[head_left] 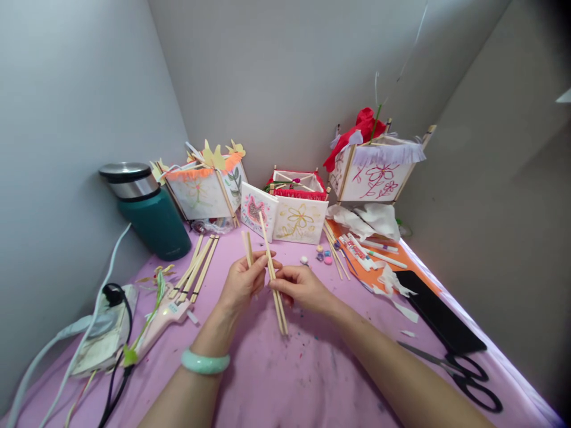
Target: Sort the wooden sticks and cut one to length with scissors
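Two long wooden sticks point(279, 315), side by side, held slantwise above the middle of a lilac tablecloth point(330, 386); head view.

Right hand point(306, 289): thumb and fingers together, pinched on the long sticks partway down.

Left hand point(243, 282): fingers closed around some shorter sticks point(248, 249), thumb beside the long pair; whether it also grips that pair cannot be told. Pale green bangle point(205, 361) on the forearm.

Left side: one teal bottle point(154, 223), steel collar, dark lid, faint mark near the base, too small to read. One pink glue gun point(156, 327), small pale blue label, unreadable. Several sticks with dark bands point(205, 267), lying beside the gun. One whitish power strip point(104, 333) with cables.

Rear: one lantern with orange fringe point(196, 193); one lantern with red fringe point(298, 193); one lantern with lilac fringe point(379, 172), panels bearing drawn flowers. Two white drawn panels point(301, 220), standing before the red-fringed piece.

Right side: small beads point(328, 260); loose thin sticks point(336, 252); an orange sheet point(414, 263) under pens and a white packet point(354, 249), its red print illegible; one black slab point(444, 318), no lettering visible; one pair of black-handled scissors point(466, 371).
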Motion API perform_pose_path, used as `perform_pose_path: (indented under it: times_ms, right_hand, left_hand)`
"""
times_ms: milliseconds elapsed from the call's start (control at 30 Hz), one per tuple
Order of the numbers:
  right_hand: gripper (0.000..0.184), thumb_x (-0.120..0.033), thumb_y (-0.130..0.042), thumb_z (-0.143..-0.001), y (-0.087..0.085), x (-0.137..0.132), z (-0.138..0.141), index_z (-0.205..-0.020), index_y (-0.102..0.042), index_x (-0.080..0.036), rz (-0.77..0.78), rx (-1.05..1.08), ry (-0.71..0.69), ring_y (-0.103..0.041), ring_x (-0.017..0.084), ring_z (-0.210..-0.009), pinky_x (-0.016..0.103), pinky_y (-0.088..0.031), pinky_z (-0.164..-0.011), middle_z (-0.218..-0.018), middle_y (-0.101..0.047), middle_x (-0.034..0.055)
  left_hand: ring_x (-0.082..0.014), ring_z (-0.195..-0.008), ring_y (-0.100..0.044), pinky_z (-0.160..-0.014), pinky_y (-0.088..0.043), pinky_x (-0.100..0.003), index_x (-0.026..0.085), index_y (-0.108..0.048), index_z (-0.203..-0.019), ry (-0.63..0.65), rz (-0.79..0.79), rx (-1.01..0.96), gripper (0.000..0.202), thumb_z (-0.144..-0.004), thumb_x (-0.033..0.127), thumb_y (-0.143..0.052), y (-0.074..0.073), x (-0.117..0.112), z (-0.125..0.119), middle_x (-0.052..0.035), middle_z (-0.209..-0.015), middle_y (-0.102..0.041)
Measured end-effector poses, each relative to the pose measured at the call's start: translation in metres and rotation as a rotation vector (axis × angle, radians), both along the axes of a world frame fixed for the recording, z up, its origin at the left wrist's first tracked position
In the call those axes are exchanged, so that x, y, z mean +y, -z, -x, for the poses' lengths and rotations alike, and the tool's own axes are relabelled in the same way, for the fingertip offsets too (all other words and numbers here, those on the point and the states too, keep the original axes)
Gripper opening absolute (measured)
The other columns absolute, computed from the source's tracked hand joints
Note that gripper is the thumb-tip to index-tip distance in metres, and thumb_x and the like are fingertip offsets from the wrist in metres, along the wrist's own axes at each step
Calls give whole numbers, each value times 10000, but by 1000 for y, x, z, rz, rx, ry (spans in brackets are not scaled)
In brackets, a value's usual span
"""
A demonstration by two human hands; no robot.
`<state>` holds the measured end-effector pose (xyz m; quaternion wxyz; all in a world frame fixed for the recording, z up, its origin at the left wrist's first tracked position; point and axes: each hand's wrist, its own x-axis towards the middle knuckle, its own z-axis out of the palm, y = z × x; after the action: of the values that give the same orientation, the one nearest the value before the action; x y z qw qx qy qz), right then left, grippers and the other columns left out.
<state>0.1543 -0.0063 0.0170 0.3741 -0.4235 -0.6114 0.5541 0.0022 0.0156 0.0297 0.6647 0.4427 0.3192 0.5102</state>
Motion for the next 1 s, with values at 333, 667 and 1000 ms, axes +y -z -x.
perform_pose_path:
  times_ms: [333, 667, 1000]
  right_hand:
    - [183, -291, -654, -749, 0, -2, 4, -648, -565, -167, -101, -95, 157, -407, 70, -412, 200, -303, -421, -483, -475, -69]
    - [338, -360, -461, -921, 2, -4, 0, -693, -613, -163, -220, -127, 136, -468, 78, -444, 204, -366, -471, -538, -537, -36]
    - [247, -182, -508, -906, 11, -2, -6, -1125, -623, -190, -800, -341, 125, -631, 134, -772, 238, -485, -711, -894, -680, 49]
  left_hand:
    - [20, -322, -243, -338, -144, -162, 91, -667, -950, 38, 41, -29, 347, -751, 371, -715, 0, -1, -3, -49, -721, -707]
    - [31, -297, -250, -320, -145, -143, 78, -664, -910, -7, 85, -94, 289, -774, 331, -699, 3, 5, 2, -78, -752, -721]
    - [38, -284, -233, -284, -167, -109, 63, -639, -858, -82, 292, -137, 134, -812, 188, -622, 12, 12, 3, -91, -734, -712]
